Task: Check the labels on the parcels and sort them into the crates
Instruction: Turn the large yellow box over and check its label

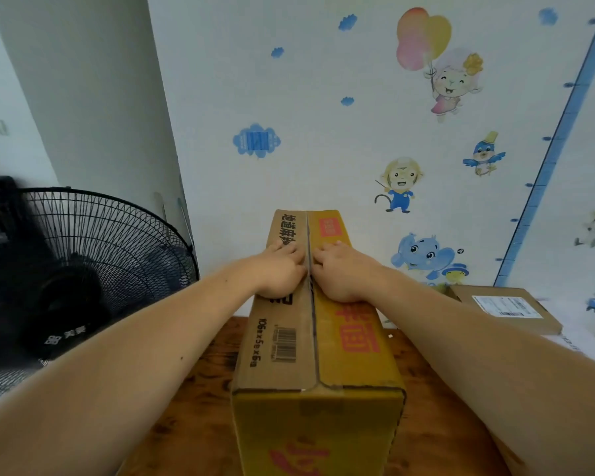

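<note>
A long cardboard box [316, 355] lies lengthwise on the wooden table [200, 431], its top flaps closed along a centre seam. The left flap is brown with a barcode and black print; the right flap is yellow with red characters. My left hand [282, 269] lies palm down on the left flap beside the seam. My right hand [340, 269] lies the same way on the right flap. Both hands have their fingers stretched forward and press on the box top. A flat brown parcel [509, 309] with a white shipping label lies at the right, apart from both hands.
A black floor fan [83, 269] stands to the left of the table. A wall with cartoon stickers [323, 132] rises right behind the box. The flat parcel rests on a pale surface [591, 341] at the right. No crate is in view.
</note>
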Demonstrator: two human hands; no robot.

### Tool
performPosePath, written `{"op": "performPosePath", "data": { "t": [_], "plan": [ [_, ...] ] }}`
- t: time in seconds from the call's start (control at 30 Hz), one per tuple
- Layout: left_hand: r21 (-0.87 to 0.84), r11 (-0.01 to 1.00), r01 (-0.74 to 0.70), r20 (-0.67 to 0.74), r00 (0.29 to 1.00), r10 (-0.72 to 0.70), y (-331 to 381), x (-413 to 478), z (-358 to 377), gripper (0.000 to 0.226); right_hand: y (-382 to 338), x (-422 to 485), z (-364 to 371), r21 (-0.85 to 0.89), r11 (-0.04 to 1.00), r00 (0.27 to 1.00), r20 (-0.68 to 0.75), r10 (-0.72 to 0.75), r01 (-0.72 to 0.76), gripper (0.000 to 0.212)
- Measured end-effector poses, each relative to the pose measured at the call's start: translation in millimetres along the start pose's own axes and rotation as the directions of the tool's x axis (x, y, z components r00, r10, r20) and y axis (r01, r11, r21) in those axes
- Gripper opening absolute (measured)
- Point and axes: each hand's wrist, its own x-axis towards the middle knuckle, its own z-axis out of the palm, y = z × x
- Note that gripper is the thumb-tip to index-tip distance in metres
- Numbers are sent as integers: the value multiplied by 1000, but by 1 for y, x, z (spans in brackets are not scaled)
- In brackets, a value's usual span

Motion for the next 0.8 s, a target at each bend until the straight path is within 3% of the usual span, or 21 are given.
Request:
{"op": "performPosePath", "data": {
  "t": [0.13, 0.33, 0.5, 0.67, 0.8],
  "plan": [
    [-67, 998, -4, -21, 1000, 2, 0, -16, -1, 46, -2, -17, -4, 5, 1000, 999, -52, -13, 13, 35],
    [-97, 991, -95, -95, 992, 85, 5, -46, 12, 47, -11, -52, -4, 94, 994, 997, 26, -67, 64, 44],
    [-103, 993, -49, -49, 998, 44, 21, -63, 13, 50, -14, -60, 8, 79, 994, 995, 55, -83, 78, 49],
    [2, 1000, 12, -16, 1000, -12, 27, -65, 12, 51, -14, -58, 16, 46, 996, 994, 78, -74, 70, 53],
    [-17, 999, 29, -41, 999, -30, 34, -76, 10, 50, -17, -72, 10, 14, 994, 994, 0, -112, 112, 47]
  ]
}}
